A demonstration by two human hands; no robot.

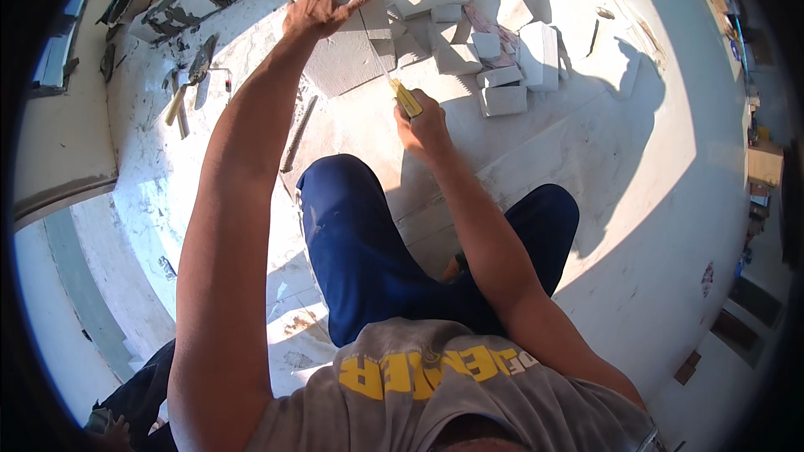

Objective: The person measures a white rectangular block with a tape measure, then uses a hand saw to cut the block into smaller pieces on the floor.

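My left hand (316, 13) lies on the far part of a pale, flat block (339, 63), fingers over its top and thumb stretched out to the right. My right hand (425, 127) is closed around the yellow handle of a handsaw (407, 100). Its thin blade points away from me and meets the block at its right side. From there a dark straight line runs across the block toward my left hand; I cannot tell how much of it is blade and how much is cut.
Several white block offcuts (503, 100) are heaped right of the block. A trowel (201, 60) and other tools lie at the left, near a low block wall (197, 2). A dark rod (299, 134) lies before the block. My knees (343, 188) are close below; dark cloth (146, 389) shows lower left.
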